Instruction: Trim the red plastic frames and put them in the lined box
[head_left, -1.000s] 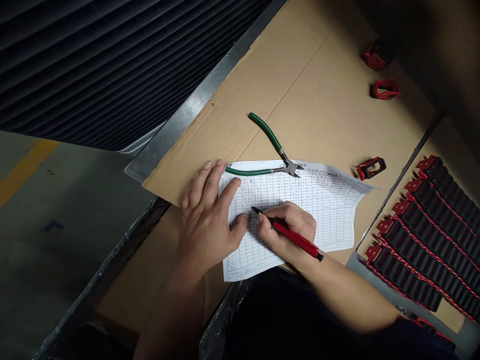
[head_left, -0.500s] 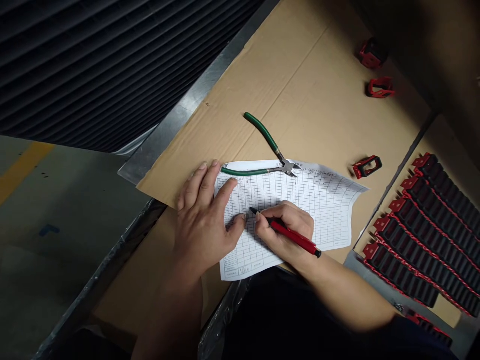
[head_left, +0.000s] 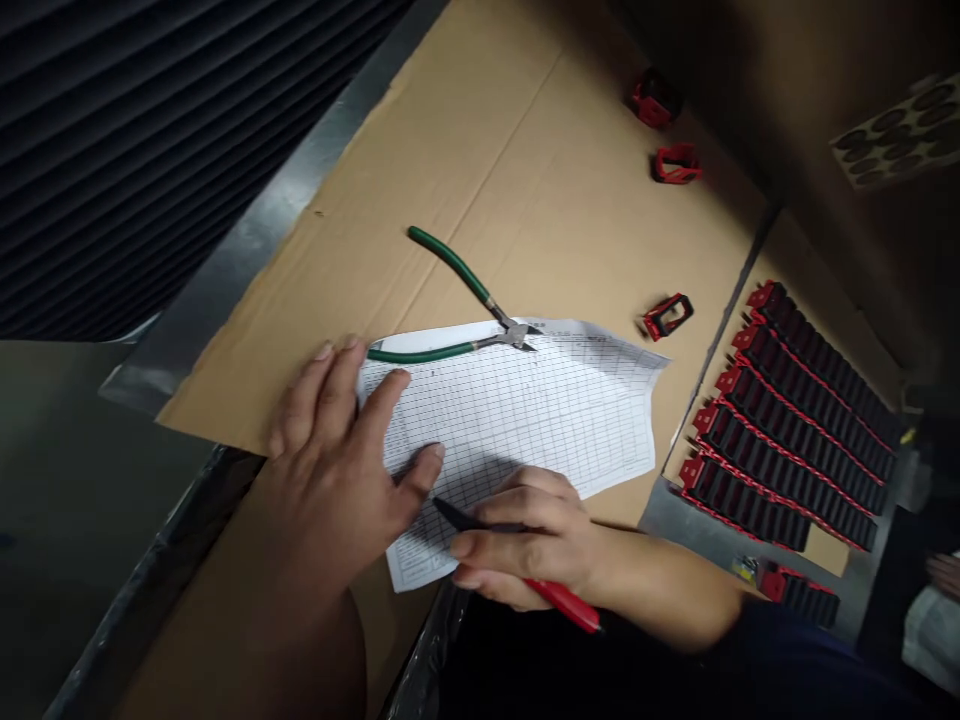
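Observation:
A printed form [head_left: 510,410] with a grid of rows and columns lies on a cardboard sheet, its right corner curled up. My left hand [head_left: 345,465] lies spread over the form's left edge, fingers apart. My right hand [head_left: 532,540] is closed around a red pen [head_left: 566,605] with a black tip end, above the lower part of the form. Whether the tip touches the paper I cannot tell. Green-handled side cutters [head_left: 514,333] rest with handles apart across the form's top edge, one handle end close to my left fingertips.
The cardboard sheet [head_left: 480,200] covers the metal table [head_left: 255,220]. Three red and black parts [head_left: 667,316] lie on it at the right. Beyond stand several rows of similar parts [head_left: 795,430]. A sheet of round stickers [head_left: 892,135] is at upper right, a dark ribbed surface [head_left: 150,130] at upper left.
The view has shifted to the right, so the table things appear further left. My right hand has moved lower on the form with the pen, which now lies flatter in the fingers.

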